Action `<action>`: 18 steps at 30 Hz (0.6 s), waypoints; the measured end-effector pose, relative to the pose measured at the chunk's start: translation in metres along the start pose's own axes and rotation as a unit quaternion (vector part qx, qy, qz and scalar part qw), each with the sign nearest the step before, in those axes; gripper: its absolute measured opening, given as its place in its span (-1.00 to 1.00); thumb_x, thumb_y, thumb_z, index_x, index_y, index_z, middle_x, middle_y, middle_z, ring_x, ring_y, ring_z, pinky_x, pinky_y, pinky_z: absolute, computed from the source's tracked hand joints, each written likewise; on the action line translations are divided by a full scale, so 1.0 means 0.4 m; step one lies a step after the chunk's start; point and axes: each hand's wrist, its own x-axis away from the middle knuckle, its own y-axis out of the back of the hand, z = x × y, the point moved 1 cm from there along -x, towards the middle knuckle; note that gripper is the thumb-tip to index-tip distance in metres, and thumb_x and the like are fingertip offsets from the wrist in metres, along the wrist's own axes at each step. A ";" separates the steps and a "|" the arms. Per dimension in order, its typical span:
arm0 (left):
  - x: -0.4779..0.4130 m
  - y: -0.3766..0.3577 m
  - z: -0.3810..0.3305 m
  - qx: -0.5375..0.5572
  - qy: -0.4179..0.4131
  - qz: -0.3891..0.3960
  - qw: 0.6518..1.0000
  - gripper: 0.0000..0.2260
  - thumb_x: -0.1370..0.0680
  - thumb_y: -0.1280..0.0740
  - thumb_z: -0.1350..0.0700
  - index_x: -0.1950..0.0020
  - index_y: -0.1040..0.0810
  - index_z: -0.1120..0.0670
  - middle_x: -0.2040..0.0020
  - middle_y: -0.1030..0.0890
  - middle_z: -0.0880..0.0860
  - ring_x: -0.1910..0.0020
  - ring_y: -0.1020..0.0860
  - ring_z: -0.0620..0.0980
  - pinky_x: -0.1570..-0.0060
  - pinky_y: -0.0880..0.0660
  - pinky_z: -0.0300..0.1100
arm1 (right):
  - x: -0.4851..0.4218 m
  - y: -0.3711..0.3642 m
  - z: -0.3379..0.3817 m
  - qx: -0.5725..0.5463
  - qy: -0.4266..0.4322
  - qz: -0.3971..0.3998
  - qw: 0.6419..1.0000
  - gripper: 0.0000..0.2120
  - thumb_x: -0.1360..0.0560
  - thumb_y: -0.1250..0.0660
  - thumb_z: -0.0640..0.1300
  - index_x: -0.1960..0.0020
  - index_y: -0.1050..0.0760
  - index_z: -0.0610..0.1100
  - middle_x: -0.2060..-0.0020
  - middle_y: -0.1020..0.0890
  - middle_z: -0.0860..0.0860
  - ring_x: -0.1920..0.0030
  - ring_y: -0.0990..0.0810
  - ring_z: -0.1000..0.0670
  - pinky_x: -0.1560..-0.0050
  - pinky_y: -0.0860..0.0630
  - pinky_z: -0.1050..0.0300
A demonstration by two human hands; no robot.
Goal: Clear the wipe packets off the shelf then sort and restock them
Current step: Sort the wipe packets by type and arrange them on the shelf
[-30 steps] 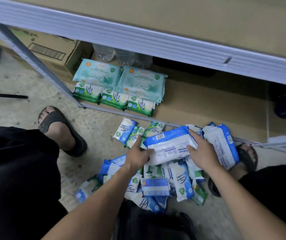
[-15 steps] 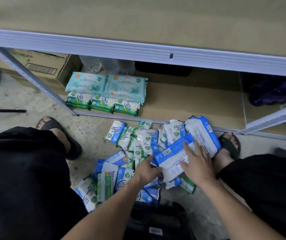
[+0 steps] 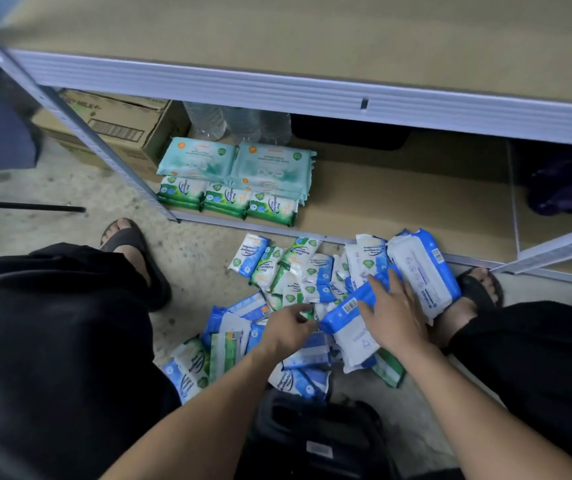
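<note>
A: What's changing w/ that big one?

Me: I'm setting it down. A sec ago I was holding the big blue pack (image 3: 350, 327) up w/ both hands. Now it's lying on the pile (image 3: 298, 292) and my right hand (image 3: 395, 317) is pressing on top of it, fingers straight & spread, not gripping.

A: And the left?

Me: My left hand (image 3: 288, 327) is coming off it & reaching for the small packets (image 3: 315, 271) just past its fingertips. Fingers are hanging loose, nothing in them afaict.

A: Where's everything else sitting?

Me: The 2nd big blue pack (image 3: 423, 271) is lying just right of my right hand, right beside the fingers. Smalls are spreading under & ahead of both hands, blue & green mixed. Farther ahead of my left hand, on the bottom shelf (image 3: 399, 202), teal packs (image 3: 236, 164) & green packs (image 3: 225, 200) are sitting in neat rows.

A: So where's that leaving us?

Me: I'm reckoning clearing's done & sorting's midway. Big blues are grouping by my right hand, so smalls prob need splitting by colour next, then restocking.
</note>
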 end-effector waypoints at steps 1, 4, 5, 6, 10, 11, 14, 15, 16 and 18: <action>-0.001 0.012 0.008 0.003 0.005 -0.015 1.000 -0.62 -0.57 -0.39 -0.03 -0.38 -0.54 0.01 0.05 -0.67 0.01 0.15 -0.60 -0.03 0.16 -0.44 -0.24 | -0.006 0.003 0.018 -0.001 0.011 -0.002 1.000 -0.41 -0.64 -0.15 0.16 -0.61 -0.13 0.03 -0.62 -0.02 -0.12 -0.60 0.01 -0.21 -0.57 -0.06 -0.15; -0.013 0.058 0.042 -0.018 0.014 -0.054 0.998 -0.65 -0.59 -0.35 -0.03 -0.36 -0.55 0.00 0.01 -0.67 -0.02 0.16 -0.59 -0.03 0.11 -0.47 -0.22 | -0.034 0.003 0.080 -0.016 0.050 -0.007 0.999 -0.45 -0.65 -0.17 0.12 -0.58 -0.22 -0.02 -0.58 -0.20 -0.11 -0.56 -0.12 -0.20 -0.55 -0.13 -0.10; -0.019 0.074 0.056 -0.017 0.022 -0.067 0.997 -0.66 -0.59 -0.35 -0.03 -0.35 -0.56 0.00 0.00 -0.67 -0.03 0.13 -0.59 -0.02 0.07 -0.49 -0.20 | -0.045 0.001 0.102 -0.026 0.060 -0.007 0.998 -0.46 -0.64 -0.19 0.11 -0.57 -0.26 -0.04 -0.54 -0.27 -0.11 -0.53 -0.18 -0.18 -0.53 -0.17 -0.08; -0.025 0.091 0.068 -0.009 0.028 -0.081 0.996 -0.68 -0.59 -0.35 -0.02 -0.33 -0.56 0.00 -0.02 -0.67 -0.03 0.10 -0.60 0.00 0.04 -0.50 -0.18 | -0.060 -0.003 0.124 -0.038 0.068 -0.003 0.997 -0.47 -0.64 -0.20 0.09 -0.56 -0.28 -0.05 -0.51 -0.34 -0.10 -0.50 -0.24 -0.16 -0.50 -0.21 -0.05; -0.063 0.157 0.109 0.022 0.043 -0.139 0.989 -0.78 -0.58 -0.36 0.02 -0.20 -0.62 0.04 0.02 -0.68 -0.08 0.13 -0.64 -0.05 0.08 -0.58 -0.16 | -0.126 -0.025 0.200 -0.090 0.055 0.033 0.994 -0.48 -0.62 -0.24 0.08 -0.53 -0.34 -0.06 -0.41 -0.47 -0.11 -0.40 -0.38 -0.19 -0.37 -0.37 -0.05; -0.078 0.170 0.119 0.031 0.049 -0.147 0.987 -0.79 -0.59 -0.36 0.05 -0.19 -0.61 0.06 0.03 -0.66 -0.09 0.19 -0.62 -0.11 0.14 -0.56 -0.25 | -0.146 -0.031 0.214 -0.098 0.046 0.042 0.993 -0.48 -0.62 -0.24 0.08 -0.53 -0.34 -0.05 -0.41 -0.48 -0.11 -0.40 -0.39 -0.21 -0.36 -0.39 -0.05; -0.125 0.207 0.140 0.041 0.058 -0.178 0.982 -0.74 -0.59 -0.37 0.06 -0.26 -0.61 0.10 -0.09 -0.67 -0.02 0.13 -0.61 -0.10 0.21 -0.41 -0.42 | -0.217 -0.054 0.239 -0.103 0.017 0.068 0.992 -0.48 -0.61 -0.24 0.08 -0.54 -0.33 -0.01 -0.42 -0.48 -0.12 -0.39 -0.39 -0.23 -0.36 -0.37 -0.02; -0.147 0.214 0.148 0.043 0.060 -0.185 0.980 -0.70 -0.59 -0.37 0.05 -0.29 -0.61 0.10 -0.14 -0.67 0.01 0.05 -0.63 -0.06 0.11 -0.43 -0.37 | -0.240 -0.060 0.244 -0.099 0.011 0.074 0.992 -0.48 -0.61 -0.24 0.08 -0.54 -0.32 0.00 -0.42 -0.48 -0.12 -0.39 -0.39 -0.24 -0.37 -0.36 -0.02; -0.166 0.219 0.151 0.048 0.062 -0.189 0.979 -0.69 -0.59 -0.38 0.04 -0.31 -0.60 0.10 -0.18 -0.67 0.03 0.00 -0.64 -0.03 0.01 -0.47 -0.29 | -0.263 -0.068 0.248 -0.095 0.007 0.078 0.992 -0.48 -0.62 -0.24 0.09 -0.55 -0.32 0.00 -0.42 -0.48 -0.13 -0.38 -0.39 -0.25 -0.38 -0.36 -0.02; -0.205 0.221 0.152 0.052 0.066 -0.191 0.978 -0.67 -0.59 -0.39 0.02 -0.31 -0.61 0.11 -0.20 -0.66 0.05 -0.05 -0.65 0.01 -0.12 -0.54 -0.16 | -0.305 -0.082 0.253 -0.077 0.001 0.083 0.994 -0.48 -0.62 -0.22 0.09 -0.56 -0.30 0.01 -0.40 -0.49 -0.15 -0.38 -0.40 -0.25 -0.40 -0.33 -0.03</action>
